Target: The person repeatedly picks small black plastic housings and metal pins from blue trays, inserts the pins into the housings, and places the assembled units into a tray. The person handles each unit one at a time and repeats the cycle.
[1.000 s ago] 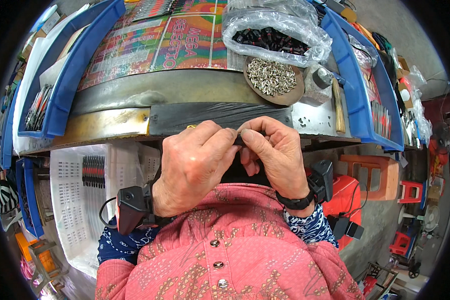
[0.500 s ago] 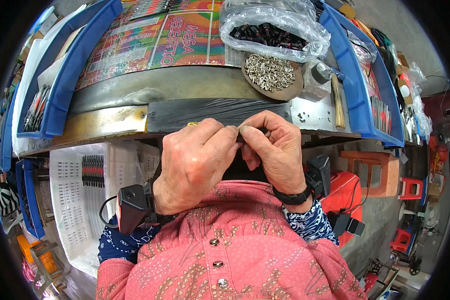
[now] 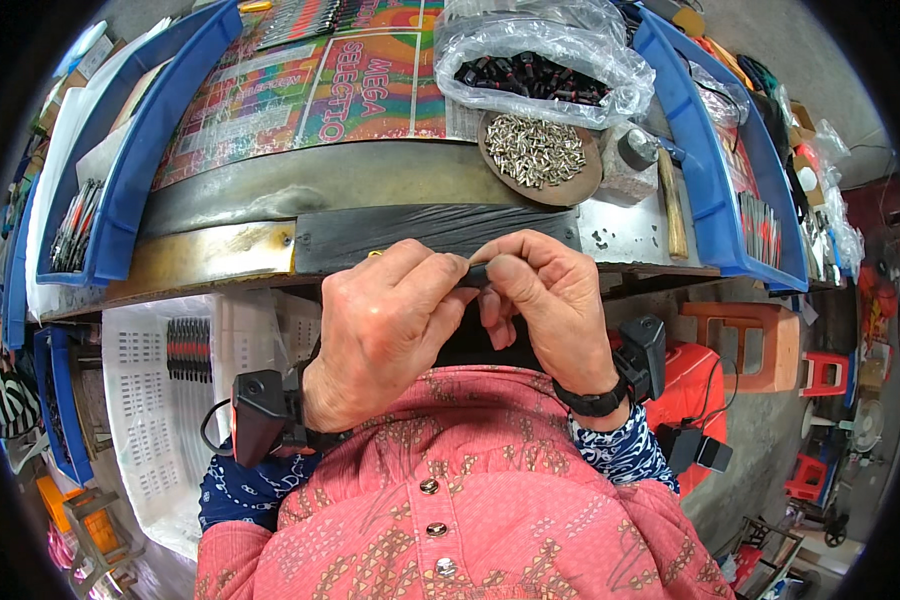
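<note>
A small black, rod-like piece (image 3: 478, 273) sits between my two hands just off the table's near edge. My left hand (image 3: 385, 325) pinches one end with thumb and forefinger, and its back faces up. At the other end, the thumb and forefinger of my right hand (image 3: 555, 310) are closed on the same piece, its other fingers curled below. Most of the piece is hidden by the fingertips. Beyond the hands stand a round dish (image 3: 595, 188) of small silvery metal pieces (image 3: 535, 150) and a clear plastic bag (image 3: 620, 85) of black parts (image 3: 535, 78) with some red.
Right of the dish are a grey block (image 3: 628, 180) and a wooden-handled tool (image 3: 672, 205). Blue bins (image 3: 130, 200) (image 3: 715, 190) holding slim black-and-red items flank the table (image 3: 370, 180). A white crate (image 3: 150, 440) is below left, an orange stool (image 3: 785, 350) below right.
My fingertips have parted slightly, so more of the black piece shows between them. The fingers of my right hand have shifted a little; both hands remain near the table edge.
</note>
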The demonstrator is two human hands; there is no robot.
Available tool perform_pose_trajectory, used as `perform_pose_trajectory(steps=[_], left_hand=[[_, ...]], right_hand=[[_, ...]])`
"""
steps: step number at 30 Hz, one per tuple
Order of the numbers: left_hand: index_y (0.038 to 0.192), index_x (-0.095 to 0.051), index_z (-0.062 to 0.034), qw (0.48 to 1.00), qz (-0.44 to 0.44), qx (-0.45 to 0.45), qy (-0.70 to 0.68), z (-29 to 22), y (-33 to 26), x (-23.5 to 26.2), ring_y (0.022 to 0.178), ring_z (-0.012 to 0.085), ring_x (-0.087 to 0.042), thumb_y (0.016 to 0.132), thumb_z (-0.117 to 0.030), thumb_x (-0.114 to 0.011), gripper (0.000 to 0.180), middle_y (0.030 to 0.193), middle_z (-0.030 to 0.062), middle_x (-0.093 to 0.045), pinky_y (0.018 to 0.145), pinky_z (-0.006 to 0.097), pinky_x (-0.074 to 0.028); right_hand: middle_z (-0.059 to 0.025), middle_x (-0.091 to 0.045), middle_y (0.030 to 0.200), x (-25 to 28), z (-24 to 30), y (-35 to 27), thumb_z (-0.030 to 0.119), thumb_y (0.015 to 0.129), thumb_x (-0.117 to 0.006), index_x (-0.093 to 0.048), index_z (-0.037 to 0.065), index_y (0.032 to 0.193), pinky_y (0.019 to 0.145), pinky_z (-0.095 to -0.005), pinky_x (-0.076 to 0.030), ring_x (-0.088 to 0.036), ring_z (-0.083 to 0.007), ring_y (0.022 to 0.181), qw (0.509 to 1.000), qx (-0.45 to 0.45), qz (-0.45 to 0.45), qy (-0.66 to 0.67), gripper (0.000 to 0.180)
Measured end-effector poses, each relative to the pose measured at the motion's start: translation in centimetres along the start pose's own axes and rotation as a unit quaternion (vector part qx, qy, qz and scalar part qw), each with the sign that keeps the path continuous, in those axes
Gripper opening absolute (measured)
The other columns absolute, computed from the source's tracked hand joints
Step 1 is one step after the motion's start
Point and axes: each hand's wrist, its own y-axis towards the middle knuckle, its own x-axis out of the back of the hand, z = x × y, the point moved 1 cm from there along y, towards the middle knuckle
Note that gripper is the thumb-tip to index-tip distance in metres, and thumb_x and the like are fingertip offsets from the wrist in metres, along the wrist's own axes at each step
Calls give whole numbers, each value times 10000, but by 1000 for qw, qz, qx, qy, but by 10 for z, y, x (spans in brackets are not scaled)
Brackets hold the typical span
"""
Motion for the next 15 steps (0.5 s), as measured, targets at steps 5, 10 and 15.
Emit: perform_pose_trajectory(steps=[5,10,15], left_hand=[[898,-643,-61,1000,-5,-10,12,-1,-1,-3,644,284,-610,732,-57,-729,187,749,80,-574,548,382,-496],[912,-641,-57,999,11,-32,7,0,9,8,663,289,-615,721,-63,-741,215,758,79,-578,583,388,-507],[964,-667,-3,997,52,34,54,21,28,40,666,268,-641,767,-58,-760,224,814,138,-646,617,348,-516]], right_hand=[[-37,-619,675,-1,4,0,150,981,-606,-628,-18,978,461,-194,-434,-554,-68,527,999,-17,-6,-33,170],[-8,-616,716,-4,10,0,118,969,-614,-624,-15,1026,502,-182,-445,-549,-40,582,999,-6,-22,-42,145],[-33,-623,730,7,23,0,104,974,-604,-578,-46,1161,498,-165,-428,-543,-47,557,986,75,-71,-132,241]])
